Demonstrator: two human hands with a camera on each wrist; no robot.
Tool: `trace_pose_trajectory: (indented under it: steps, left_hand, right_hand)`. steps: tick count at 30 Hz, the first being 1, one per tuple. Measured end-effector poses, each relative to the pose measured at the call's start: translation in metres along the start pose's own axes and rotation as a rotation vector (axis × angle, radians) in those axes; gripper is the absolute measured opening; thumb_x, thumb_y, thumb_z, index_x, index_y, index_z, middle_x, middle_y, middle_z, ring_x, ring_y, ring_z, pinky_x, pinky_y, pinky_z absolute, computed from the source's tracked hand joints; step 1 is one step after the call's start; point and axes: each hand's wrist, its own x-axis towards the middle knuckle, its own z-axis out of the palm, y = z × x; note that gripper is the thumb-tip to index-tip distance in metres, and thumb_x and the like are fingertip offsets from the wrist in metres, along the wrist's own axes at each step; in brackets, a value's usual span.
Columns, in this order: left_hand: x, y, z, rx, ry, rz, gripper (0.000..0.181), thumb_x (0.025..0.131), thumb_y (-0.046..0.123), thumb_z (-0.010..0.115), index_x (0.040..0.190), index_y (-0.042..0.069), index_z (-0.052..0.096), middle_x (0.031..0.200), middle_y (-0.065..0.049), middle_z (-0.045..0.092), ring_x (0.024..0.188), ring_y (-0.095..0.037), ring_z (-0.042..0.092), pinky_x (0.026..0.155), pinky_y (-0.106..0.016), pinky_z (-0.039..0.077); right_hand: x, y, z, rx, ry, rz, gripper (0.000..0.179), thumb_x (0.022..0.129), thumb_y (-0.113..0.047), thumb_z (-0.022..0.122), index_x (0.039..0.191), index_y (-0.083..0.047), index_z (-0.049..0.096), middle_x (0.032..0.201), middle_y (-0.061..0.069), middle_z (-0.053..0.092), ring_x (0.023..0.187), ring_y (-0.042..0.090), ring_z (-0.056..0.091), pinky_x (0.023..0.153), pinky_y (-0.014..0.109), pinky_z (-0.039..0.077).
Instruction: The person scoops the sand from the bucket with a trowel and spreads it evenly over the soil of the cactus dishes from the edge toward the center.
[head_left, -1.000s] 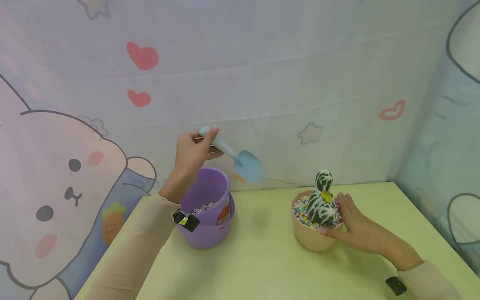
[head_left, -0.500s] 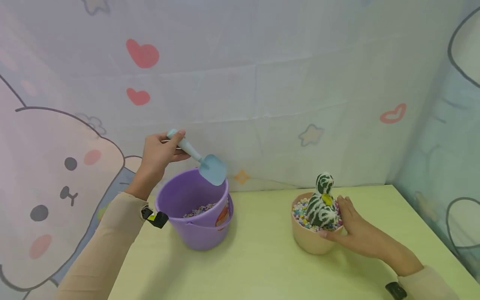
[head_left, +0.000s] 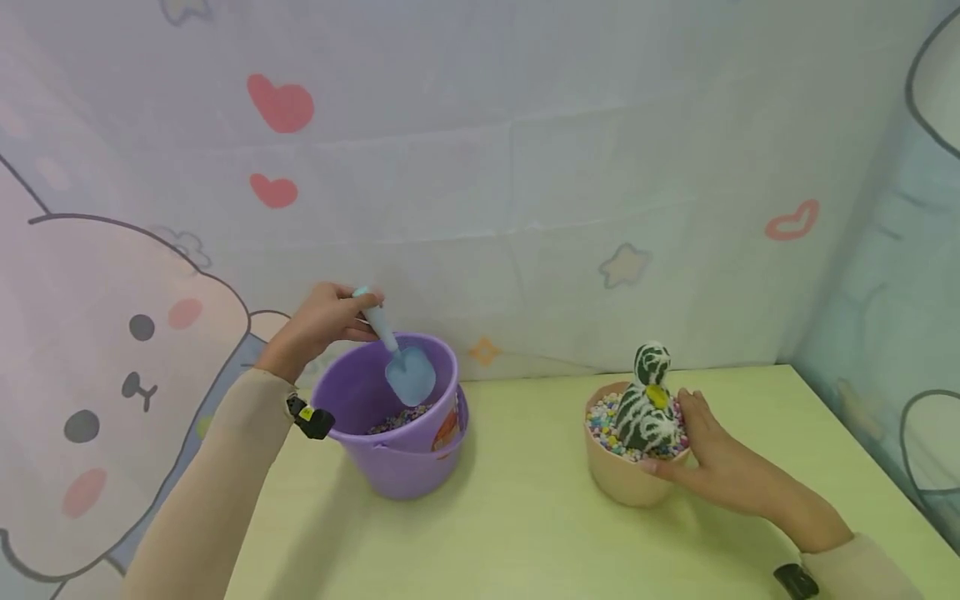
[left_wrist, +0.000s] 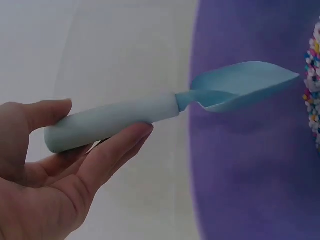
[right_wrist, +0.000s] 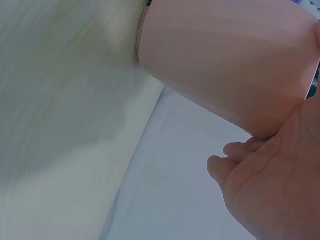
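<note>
In the head view my left hand (head_left: 324, 320) pinches the pale handle of a light-blue toy shovel (head_left: 411, 377) between thumb and fingers. The shovel's blade hangs down inside the mouth of a purple bucket (head_left: 405, 467), above small multicoloured beads (head_left: 397, 419). The left wrist view shows the blade (left_wrist: 245, 85) bare, its tip just short of the beads. My right hand (head_left: 723, 467) rests against the rim of a peach flowerpot (head_left: 628, 479), its fingers extended along the right side and the thumb at the near rim. A green-and-white cactus (head_left: 647, 408) stands upright in the pot's beads.
Bucket and pot stand apart on a pale yellow-green table (head_left: 525, 517). Behind it hangs a printed cloth (head_left: 525, 208) with hearts, stars and a cartoon rabbit. The bucket's handle (head_left: 462, 417) is folded down on its right side.
The left hand has moved the shovel left until it is over the bucket, then lowered the blade into the bucket's mouth. The right hand has stayed at the pot.
</note>
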Motion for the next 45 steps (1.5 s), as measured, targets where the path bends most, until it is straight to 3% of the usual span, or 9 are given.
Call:
trace_pose_trajectory:
  steps: [8, 14, 22, 26, 30, 37, 42, 45]
  left_hand:
    - [0.020, -0.025, -0.004, 0.104, -0.068, -0.027, 0.049, 0.108, 0.025, 0.061, 0.135, -0.017, 0.059, 0.145, -0.034, 0.057, 0.107, -0.025, 0.078, 0.095, -0.038, 0.068]
    - [0.024, -0.041, -0.002, 0.102, -0.113, -0.060, 0.047, 0.107, 0.021, 0.062, 0.131, -0.020, 0.060, 0.139, -0.034, 0.061, 0.105, -0.022, 0.078, 0.099, -0.039, 0.066]
    - [0.025, -0.041, 0.001, 0.238, -0.192, -0.067, 0.042, 0.107, 0.018, 0.062, 0.129, -0.018, 0.063, 0.135, -0.033, 0.066, 0.121, -0.038, 0.072, 0.105, -0.045, 0.064]
    - [0.025, -0.047, -0.001, 0.296, -0.220, -0.092, 0.040, 0.105, 0.016, 0.064, 0.129, -0.016, 0.065, 0.136, -0.032, 0.066, 0.118, -0.035, 0.073, 0.100, -0.039, 0.066]
    - [0.024, -0.053, -0.002, 0.285, -0.251, -0.101, 0.040, 0.104, 0.015, 0.065, 0.130, -0.017, 0.064, 0.132, -0.032, 0.069, 0.115, -0.032, 0.075, 0.097, -0.037, 0.067]
    - [0.023, -0.050, -0.005, 0.312, -0.258, -0.120, 0.039, 0.105, 0.015, 0.065, 0.127, -0.017, 0.065, 0.119, -0.027, 0.075, 0.110, -0.033, 0.077, 0.097, -0.040, 0.067]
    - [0.020, -0.048, -0.004, 0.395, -0.243, -0.140, 0.037, 0.105, 0.021, 0.065, 0.117, -0.014, 0.071, 0.106, -0.021, 0.078, 0.097, -0.027, 0.080, 0.093, -0.040, 0.069]
    - [0.018, -0.045, -0.004, 0.446, -0.237, -0.140, 0.040, 0.107, 0.024, 0.062, 0.117, -0.014, 0.071, 0.109, -0.025, 0.077, 0.097, -0.031, 0.080, 0.091, -0.041, 0.069]
  right_hand:
    - [0.004, -0.001, 0.003, 0.003, -0.007, 0.003, 0.122, 0.098, -0.056, 0.069, 0.164, 0.004, -0.014, 0.169, 0.039, -0.011, 0.157, 0.062, -0.004, 0.119, 0.085, 0.021]
    - [0.004, -0.001, 0.006, -0.015, -0.013, 0.008, 0.121, 0.098, -0.058, 0.068, 0.164, 0.003, -0.014, 0.169, 0.040, -0.011, 0.156, 0.063, 0.000, 0.119, 0.084, 0.024]
    - [0.004, -0.001, 0.004, 0.009, -0.015, 0.003, 0.122, 0.098, -0.055, 0.070, 0.164, 0.004, -0.014, 0.168, 0.042, -0.011, 0.155, 0.065, 0.000, 0.119, 0.085, 0.022]
    - [0.008, -0.003, 0.003, 0.020, -0.030, -0.001, 0.122, 0.098, -0.055, 0.069, 0.164, 0.003, -0.016, 0.168, 0.041, -0.013, 0.155, 0.065, -0.003, 0.119, 0.086, 0.021]
    - [0.009, -0.005, 0.004, 0.034, -0.044, 0.001, 0.123, 0.098, -0.055, 0.069, 0.163, 0.004, -0.016, 0.167, 0.042, -0.014, 0.155, 0.065, -0.003, 0.119, 0.086, 0.019]
    - [0.014, -0.004, 0.008, 0.058, -0.048, -0.006, 0.123, 0.098, -0.054, 0.070, 0.163, 0.004, -0.017, 0.167, 0.042, -0.016, 0.154, 0.065, -0.004, 0.119, 0.086, 0.017]
    - [0.013, -0.001, 0.009, 0.040, -0.038, -0.020, 0.122, 0.097, -0.054, 0.071, 0.164, 0.006, -0.011, 0.169, 0.040, -0.012, 0.157, 0.062, -0.007, 0.119, 0.086, 0.016]
    - [0.010, 0.002, 0.007, 0.003, -0.031, -0.029, 0.121, 0.096, -0.055, 0.072, 0.165, 0.007, -0.006, 0.170, 0.039, -0.007, 0.158, 0.060, -0.005, 0.119, 0.086, 0.020]
